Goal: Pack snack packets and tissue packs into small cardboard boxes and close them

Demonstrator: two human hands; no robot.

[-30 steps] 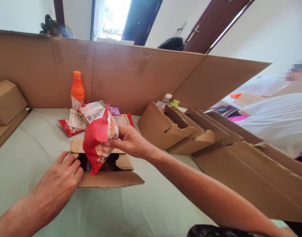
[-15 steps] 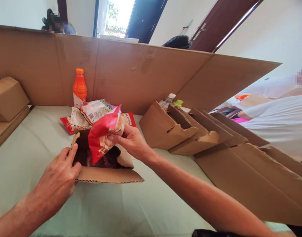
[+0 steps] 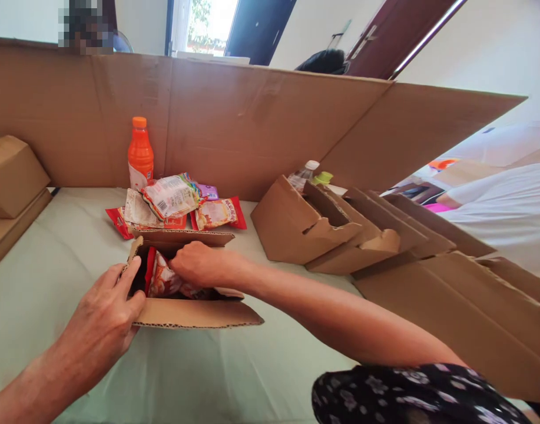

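1. Two bare hands are at work over one open cardboard box [image 3: 199,313], which sits on a pale green cloth [image 3: 199,377].
2. Left hand [image 3: 105,306]: at the near left corner of the box, pinching the upright left flap between fingers and thumb.
3. Right hand [image 3: 201,265]: reaches into the box opening from the right, fingers curled and pointing down. Fingertips hidden; cannot tell whether they grip or merely press.
4. Red snack packet [image 3: 161,280]: inside the box, toward its left end, tilted, just beside the right hand's knuckles. Its lower part is out of sight.
5. Behind the box lies a loose pile: a white packet with a barcode [image 3: 175,197] on top, a purple packet [image 3: 208,192] behind, and a red-edged packet [image 3: 219,213] at the right.
6. An orange bottle [image 3: 140,154] stands upright behind the pile, near a tall cardboard panel [image 3: 252,123].
7. To the right, a row of cardboard boxes [image 3: 296,229]; a clear bottle with a white cap [image 3: 304,174] and a green cap [image 3: 325,178] show behind it.
8. Dark floral sleeve [image 3: 384,394] at lower right.
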